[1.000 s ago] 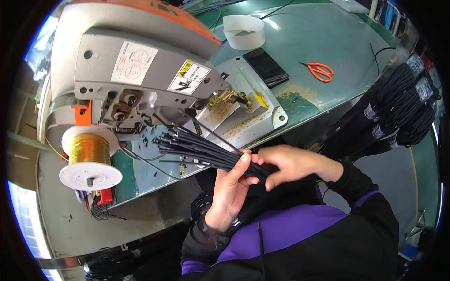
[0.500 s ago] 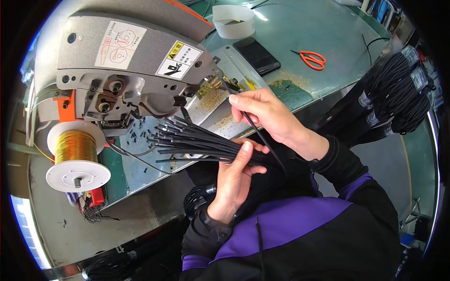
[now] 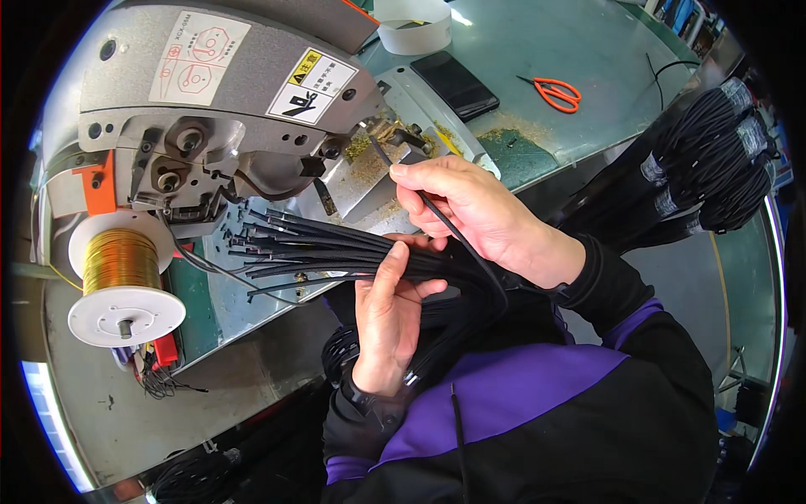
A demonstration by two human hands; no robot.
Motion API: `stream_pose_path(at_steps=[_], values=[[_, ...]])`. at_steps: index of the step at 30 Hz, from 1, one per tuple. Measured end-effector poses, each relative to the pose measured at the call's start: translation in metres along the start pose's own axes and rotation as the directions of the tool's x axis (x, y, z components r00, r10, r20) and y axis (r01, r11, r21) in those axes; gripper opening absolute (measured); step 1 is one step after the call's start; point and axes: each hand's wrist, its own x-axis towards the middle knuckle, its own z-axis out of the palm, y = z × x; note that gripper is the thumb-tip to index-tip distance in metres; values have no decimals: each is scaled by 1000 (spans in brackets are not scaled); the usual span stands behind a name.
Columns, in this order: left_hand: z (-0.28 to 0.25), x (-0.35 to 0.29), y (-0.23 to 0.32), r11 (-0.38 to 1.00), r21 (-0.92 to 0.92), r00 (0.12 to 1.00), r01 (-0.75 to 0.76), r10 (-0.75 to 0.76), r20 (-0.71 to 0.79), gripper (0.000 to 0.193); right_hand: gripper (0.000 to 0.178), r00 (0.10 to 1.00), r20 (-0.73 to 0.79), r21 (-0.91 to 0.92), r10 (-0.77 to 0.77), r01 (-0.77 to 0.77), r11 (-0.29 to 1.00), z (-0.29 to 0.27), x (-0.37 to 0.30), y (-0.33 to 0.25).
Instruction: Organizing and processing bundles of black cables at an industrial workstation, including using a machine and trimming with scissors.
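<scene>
A bundle of black cords [image 3: 323, 242] rests in my left hand [image 3: 390, 319], which is closed round it with the thumb on top; the loose ends fan out to the left. Between the thumb and fingers of my right hand [image 3: 478, 210] is pinched a single black cord [image 3: 453, 228]. Its upper end reaches the working area of a grey bench machine [image 3: 227, 84], beside metal parts strewn with brass-coloured bits; whether the tip touches them I cannot tell. The lower stretch of this cord bends down toward my lap, where more black cords lie.
A spool of brass-coloured strip [image 3: 122, 262] hangs on the machine's left. On the green bench [image 3: 588, 50] lie a dark phone [image 3: 454, 86], orange-handled snips [image 3: 556, 94] and a white ring of strip [image 3: 415, 29]. Tied black cord bundles [image 3: 705, 160] hang at the right. Black scraps litter the bench below the machine.
My left hand and the cord bundle have shifted a little left. My right hand has moved slightly left with its cord. The whole view has also shifted a little.
</scene>
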Motion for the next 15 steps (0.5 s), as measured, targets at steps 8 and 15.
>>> stream_pose_path(at_steps=[8,15], values=[[0,1,0,999,-27,999,-19,19,-29,18,33,993,50,16,-103,103,995,-1,13,2],[-1,2,4,1000,-22,999,-16,15,-52,18,33,997,-61,-19,-56,55,998,0,11,-4]])
